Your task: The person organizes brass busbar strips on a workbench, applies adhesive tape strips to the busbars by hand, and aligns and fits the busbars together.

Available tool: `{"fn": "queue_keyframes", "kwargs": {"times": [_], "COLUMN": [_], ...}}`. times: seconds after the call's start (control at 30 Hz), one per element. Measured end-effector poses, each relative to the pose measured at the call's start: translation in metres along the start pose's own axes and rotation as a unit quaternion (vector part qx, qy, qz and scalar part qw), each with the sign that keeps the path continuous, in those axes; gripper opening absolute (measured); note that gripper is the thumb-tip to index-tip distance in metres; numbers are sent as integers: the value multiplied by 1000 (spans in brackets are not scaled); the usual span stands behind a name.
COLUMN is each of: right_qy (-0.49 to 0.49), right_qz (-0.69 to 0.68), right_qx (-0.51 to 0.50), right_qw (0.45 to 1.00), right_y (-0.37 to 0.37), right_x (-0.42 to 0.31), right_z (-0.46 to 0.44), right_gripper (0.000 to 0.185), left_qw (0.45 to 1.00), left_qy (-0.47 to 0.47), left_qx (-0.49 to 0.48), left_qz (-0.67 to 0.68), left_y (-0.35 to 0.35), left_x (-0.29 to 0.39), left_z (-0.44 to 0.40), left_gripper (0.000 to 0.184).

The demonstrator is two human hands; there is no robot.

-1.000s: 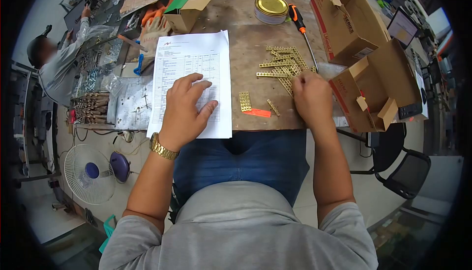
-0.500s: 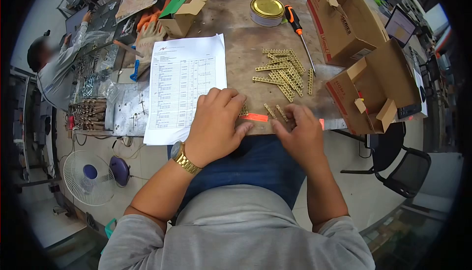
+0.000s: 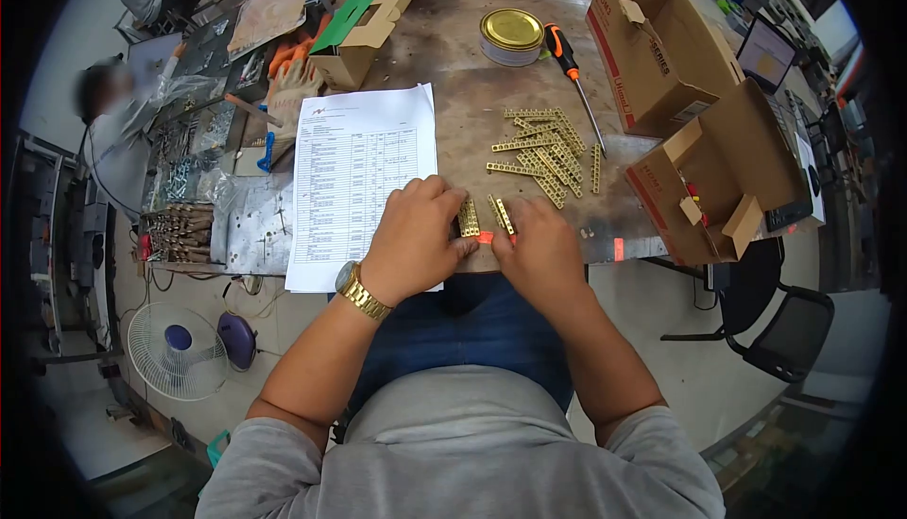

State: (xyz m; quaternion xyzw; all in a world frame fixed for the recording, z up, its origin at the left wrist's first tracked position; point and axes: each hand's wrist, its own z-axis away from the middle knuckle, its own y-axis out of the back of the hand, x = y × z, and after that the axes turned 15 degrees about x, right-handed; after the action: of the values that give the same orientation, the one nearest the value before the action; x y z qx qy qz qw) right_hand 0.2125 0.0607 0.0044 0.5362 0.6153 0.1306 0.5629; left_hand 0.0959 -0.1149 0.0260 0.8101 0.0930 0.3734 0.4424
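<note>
My left hand (image 3: pixel 413 236), with a gold watch on its wrist, is closed at the table's front edge over the paper's corner. Its fingers hold a small group of brass terminal strips (image 3: pixel 470 218) set side by side. Just to the right, my right hand (image 3: pixel 543 250) pinches more brass terminal strips (image 3: pixel 501 215) between thumb and fingers. A narrow gap separates the two groups, and a piece of orange tape (image 3: pixel 486 237) shows on the table there. Beyond my hands lies a loose pile of brass terminal strips (image 3: pixel 548 151).
A printed sheet (image 3: pixel 364 141) lies left of the pile. Behind the pile are a round tin (image 3: pixel 512 35) and a screwdriver (image 3: pixel 574 73). Open cardboard boxes (image 3: pixel 652 56) stand at right. Drill bits (image 3: pixel 179 231) fill the left side, where a person (image 3: pixel 113 141) sits.
My right hand has moved left with the brass terminal strips, bringing them close to those at my left hand. The orange tape between is now mostly covered.
</note>
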Motion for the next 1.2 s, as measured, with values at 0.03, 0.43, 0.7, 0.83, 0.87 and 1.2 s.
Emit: {"fn": "queue_keyframes", "kwargs": {"times": [0.03,0.43,0.7,0.83,0.87,1.2], "right_qy": [7,35,47,61,64,61], "right_qz": [-6,-44,-93,-88,-85,-106], "right_qx": [-6,-93,-110,-129,-153,-164], "right_qw": [1000,994,988,986,982,979], "right_y": [-1,6,8,14,15,14], "right_x": [0,6,11,17,19,21], "right_z": [-1,-13,-22,-35,-42,-47], "right_gripper": [26,44,38,54,57,50], "left_qw": [1000,1000,998,998,998,997], "left_qy": [0,-8,0,4,1,-7], "left_qx": [-6,-12,-46,-45,-45,-44], "left_qz": [1,23,31,37,38,56], "left_y": [0,-3,1,1,0,-2], "left_x": [0,-2,-3,-4,-5,-7], "left_z": [-1,-9,-13,-13,-13,-15], "left_gripper": [53,57,59,56,56,57]}}
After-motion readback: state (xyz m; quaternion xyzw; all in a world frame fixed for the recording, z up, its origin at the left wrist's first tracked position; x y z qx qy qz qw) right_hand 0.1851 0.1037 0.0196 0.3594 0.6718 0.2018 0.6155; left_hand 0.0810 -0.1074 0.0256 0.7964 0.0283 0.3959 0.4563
